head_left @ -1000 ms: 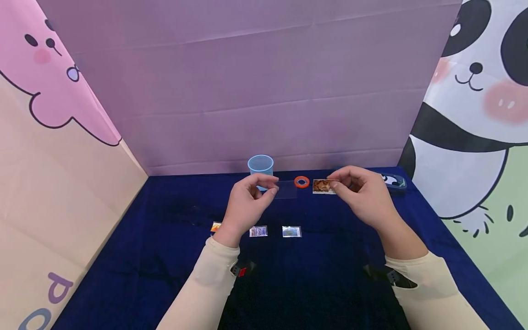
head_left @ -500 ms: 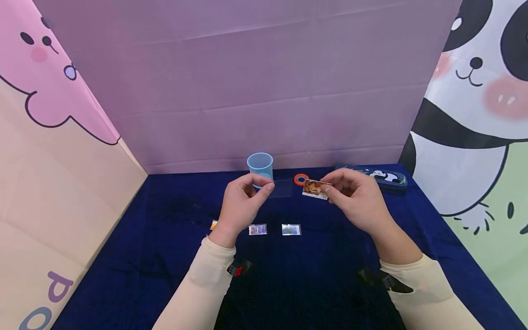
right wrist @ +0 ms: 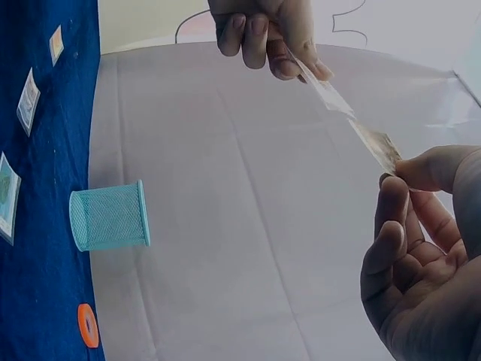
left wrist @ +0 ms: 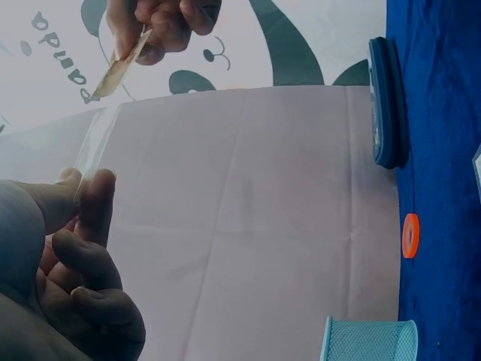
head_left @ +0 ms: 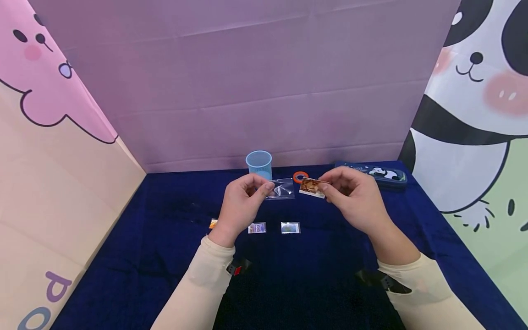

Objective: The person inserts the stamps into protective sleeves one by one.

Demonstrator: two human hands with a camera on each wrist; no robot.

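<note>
Between thumb and index finger, my left hand [head_left: 241,204] pinches a clear plastic sleeve [head_left: 283,189] by its left end. My right hand [head_left: 356,199] pinches the right end of a small picture card [head_left: 311,187] with a brown printed face and a white border. The card's free edge points at the sleeve's opposite end. In the right wrist view, the card [right wrist: 378,147] and the sleeve [right wrist: 328,94] are nearly in line, their ends very close; whether they touch I cannot tell. Both are held above the table.
Several small cards lie on the dark blue cloth, among them a purple card [head_left: 257,228] and a bluish card [head_left: 290,228]. At the back stand a light blue mesh cup [head_left: 259,160], an orange tape roll [head_left: 299,177] and a panda pencil case [head_left: 385,176].
My right hand has brought the card leftward, tilting it slightly, up to the sleeve. The sleeve has turned a little and now catches the light. My left hand has shifted slightly left.
</note>
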